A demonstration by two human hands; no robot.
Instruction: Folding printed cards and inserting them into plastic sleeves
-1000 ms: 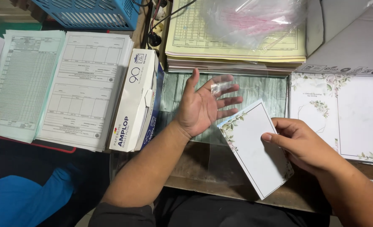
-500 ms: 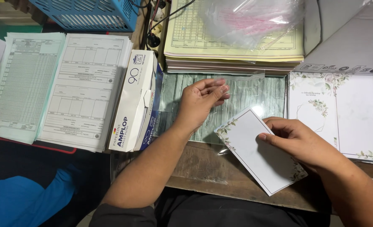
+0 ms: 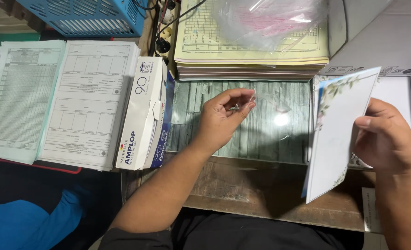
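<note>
A: What does the left hand (image 3: 221, 121) hold?

B: Its thumb and forefinger pinch shut on the corner of a clear plastic sleeve (image 3: 272, 104). The sleeve is see-through and hangs low above the counter (image 3: 261, 185), right of the fingertips, so its edges are hard to trace.

A: And the right hand (image 3: 387, 139)?

B: Its grip is closed on a white card (image 3: 337, 134) with a leafy border. The thumb lies on the near face and the fingers are behind. The card stands nearly upright, tilted, at the right side of the scene, well apart from the sleeve.

A: What lies around them?

B: A white and blue envelope box (image 3: 143, 115) sits just left of the left forearm. Left of that lie printed forms (image 3: 52, 97) in two stacks. At the far edge a pile of yellow papers (image 3: 247, 51) carries a crumpled plastic bag (image 3: 270, 18). A blue basket (image 3: 89, 16) stands far left. More flowered cards (image 3: 400, 92) lie behind the raised one.
</note>
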